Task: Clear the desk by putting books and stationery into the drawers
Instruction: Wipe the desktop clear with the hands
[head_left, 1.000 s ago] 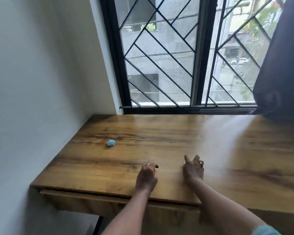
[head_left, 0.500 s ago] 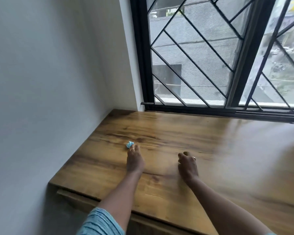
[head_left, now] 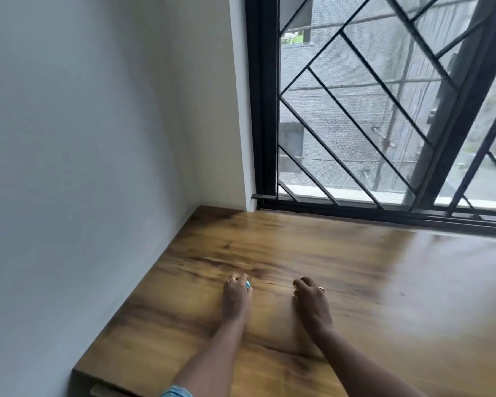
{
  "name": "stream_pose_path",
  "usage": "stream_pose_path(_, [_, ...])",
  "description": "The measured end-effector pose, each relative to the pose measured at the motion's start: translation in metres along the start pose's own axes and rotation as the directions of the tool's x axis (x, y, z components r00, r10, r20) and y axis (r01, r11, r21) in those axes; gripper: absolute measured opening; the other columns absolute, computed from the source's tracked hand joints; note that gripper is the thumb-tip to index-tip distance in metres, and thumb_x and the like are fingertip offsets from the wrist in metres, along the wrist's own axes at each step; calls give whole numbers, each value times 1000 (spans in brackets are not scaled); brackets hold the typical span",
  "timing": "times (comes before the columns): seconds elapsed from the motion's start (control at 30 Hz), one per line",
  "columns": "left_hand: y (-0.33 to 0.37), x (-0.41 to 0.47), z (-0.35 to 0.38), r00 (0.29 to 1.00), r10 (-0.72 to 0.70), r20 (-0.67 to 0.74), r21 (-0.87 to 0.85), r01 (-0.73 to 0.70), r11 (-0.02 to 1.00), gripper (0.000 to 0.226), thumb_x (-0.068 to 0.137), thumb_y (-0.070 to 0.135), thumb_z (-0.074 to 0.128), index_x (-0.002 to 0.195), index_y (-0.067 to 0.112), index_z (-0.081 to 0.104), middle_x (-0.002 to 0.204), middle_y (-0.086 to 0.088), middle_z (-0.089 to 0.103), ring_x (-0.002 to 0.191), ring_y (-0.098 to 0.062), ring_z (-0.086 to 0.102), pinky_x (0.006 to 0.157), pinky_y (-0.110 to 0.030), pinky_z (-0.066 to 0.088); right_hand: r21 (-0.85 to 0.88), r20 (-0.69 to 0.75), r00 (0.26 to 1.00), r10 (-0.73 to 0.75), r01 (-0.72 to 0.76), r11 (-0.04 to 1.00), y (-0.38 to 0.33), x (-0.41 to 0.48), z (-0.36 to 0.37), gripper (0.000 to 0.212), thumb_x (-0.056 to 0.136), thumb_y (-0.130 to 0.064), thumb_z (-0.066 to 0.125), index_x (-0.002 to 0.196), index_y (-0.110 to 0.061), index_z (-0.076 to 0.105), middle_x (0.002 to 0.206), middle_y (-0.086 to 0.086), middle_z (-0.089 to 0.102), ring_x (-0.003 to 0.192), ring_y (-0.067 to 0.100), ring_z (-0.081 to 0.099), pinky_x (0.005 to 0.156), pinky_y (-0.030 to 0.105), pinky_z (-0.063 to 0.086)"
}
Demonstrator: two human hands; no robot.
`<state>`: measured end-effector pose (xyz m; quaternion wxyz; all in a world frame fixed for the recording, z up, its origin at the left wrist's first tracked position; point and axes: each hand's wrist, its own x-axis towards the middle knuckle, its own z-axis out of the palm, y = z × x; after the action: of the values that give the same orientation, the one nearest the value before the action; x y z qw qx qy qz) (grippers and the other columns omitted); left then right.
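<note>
Desk point(head_left: 370, 296) of streaked brown wood fills the lower part of what we see, its left edge running along a pale wall point(head_left: 83, 138) and its far edge meeting a black-framed window point(head_left: 262, 110) with a slanted metal grille point(head_left: 355, 124). Starting at the left, the wall is bare and greyish, and the wood butts straight against it.

Next comes our left hand point(head_left: 236, 296), palm down on the desk well in from the near edge, a ring on one finger. Its fingertips are closed over a small blue thing point(head_left: 248, 285), of which only a sliver peeks out on the thumb side; it may be an eraser or a scrap of stationery, but the frame is blurred and we cannot say which. The blue thing sits on the wood, touching the fingers, near the left half of the desk and well short of the window. A light blue striped sleeve point(head_left: 176, 392) shows at the bottom edge of the frame, on that arm.

Just to the right, apart from the left hand, our right hand point(head_left: 311, 302) rests knuckles up on the desk, fingers curled loosely under and holding nothing, a ring on it as well. Further right the wood runs on, glossy with pale light from the window.
</note>
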<state>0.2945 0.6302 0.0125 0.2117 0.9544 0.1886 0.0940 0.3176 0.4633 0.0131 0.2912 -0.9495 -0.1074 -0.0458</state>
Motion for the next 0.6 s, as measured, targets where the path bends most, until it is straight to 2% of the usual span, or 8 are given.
stream_pose_path(0.13, [-5,-19,-3,1000,29,-3,-90,-29,996,38,95,16,50,133,11,52,135,-9,51,124,-22,48,104,-24,34,-13,-27,999,-35,35,999,-13,-15,2,19,79,3,59,93,-6,67,101,11,66,88,34,64,66,32,45])
stream_pose_path(0.23, [-7,-48,-6,999,38,-19,-151,-40,988,33,95,13,51,127,8,56,129,-10,56,119,-24,52,101,-26,37,-1,-34,996,-86,86,996,-19,-35,5,21,73,7,66,87,-8,70,92,10,69,75,33,68,57,26,37])
stream_pose_path(0.4, [-17,-114,-22,995,-10,-95,-236,-13,972,33,96,14,51,126,1,57,124,-17,60,114,-30,58,97,-33,44,36,-3,976,-218,218,975,-33,-87,6,25,81,7,57,99,-6,70,102,13,68,84,32,66,66,26,44])
stream_pose_path(0.5, [-28,-164,-34,992,-23,-124,-234,-7,972,34,97,16,49,126,0,56,121,-19,61,111,-31,59,96,-34,45,86,24,959,-282,279,956,-46,-130,5,27,76,11,49,87,-4,70,89,13,67,75,31,64,61,25,41])
stream_pose_path(0.6, [-41,-210,-43,987,-70,-144,-257,31,966,34,97,14,50,125,-2,56,120,-21,61,111,-32,58,96,-35,44,163,115,926,-361,341,926,-62,-175,3,29,72,10,43,81,-1,69,83,15,63,71,31,63,60,26,44])
